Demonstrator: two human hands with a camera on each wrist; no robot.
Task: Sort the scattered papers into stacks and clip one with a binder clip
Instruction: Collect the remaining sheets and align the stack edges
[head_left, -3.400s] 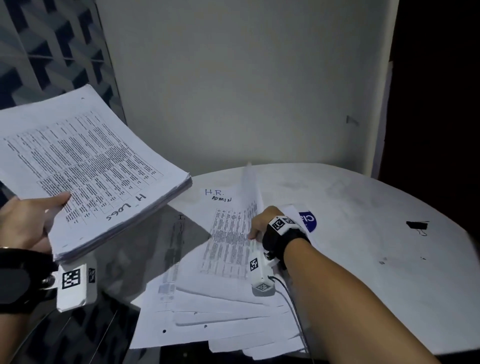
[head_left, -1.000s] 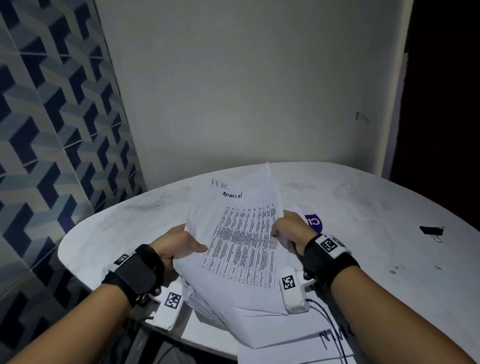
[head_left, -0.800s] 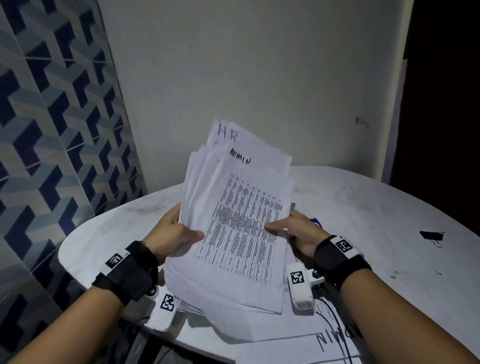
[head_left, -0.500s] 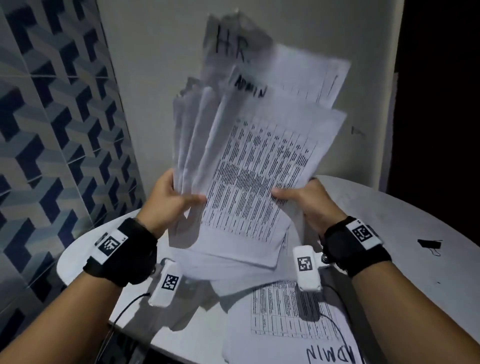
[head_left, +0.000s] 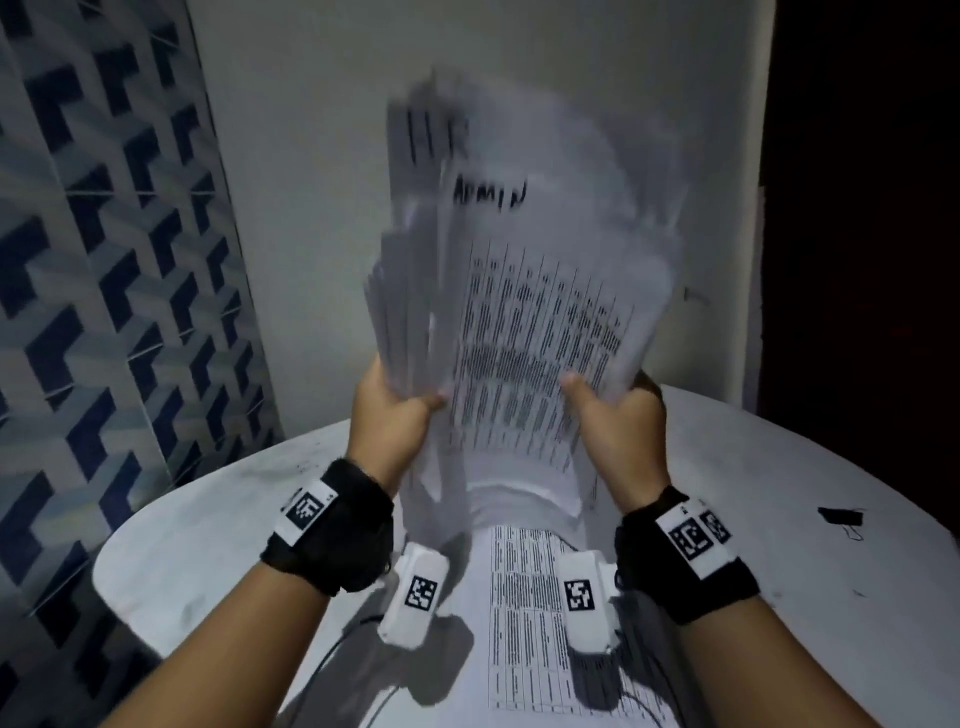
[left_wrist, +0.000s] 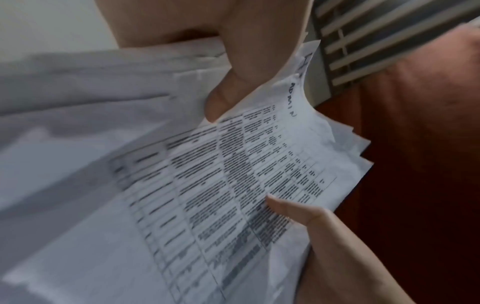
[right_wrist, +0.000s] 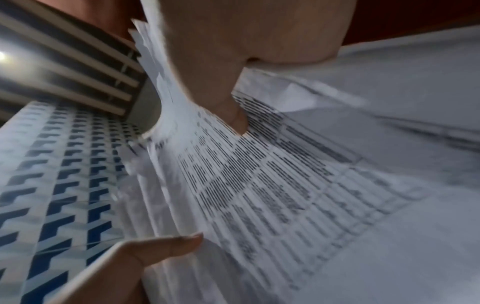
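White printed sheets, a thick uneven bundle of papers (head_left: 524, 322), stand nearly upright above the round white table (head_left: 779, 467), blurred. Your left hand (head_left: 392, 415) grasps the bundle's left edge, thumb on the front page; your right hand (head_left: 615, 421) grasps the right edge likewise. Handwriting near the top reads "ADMIN"; the larger letters above it are too smeared to read. One printed sheet (head_left: 524, 597) lies flat on the table below. Only the head view shows the small black binder clip (head_left: 839, 516), lying well apart to the right. Wrist views alone show slatted louvres (left_wrist: 376, 39) behind the bundle.
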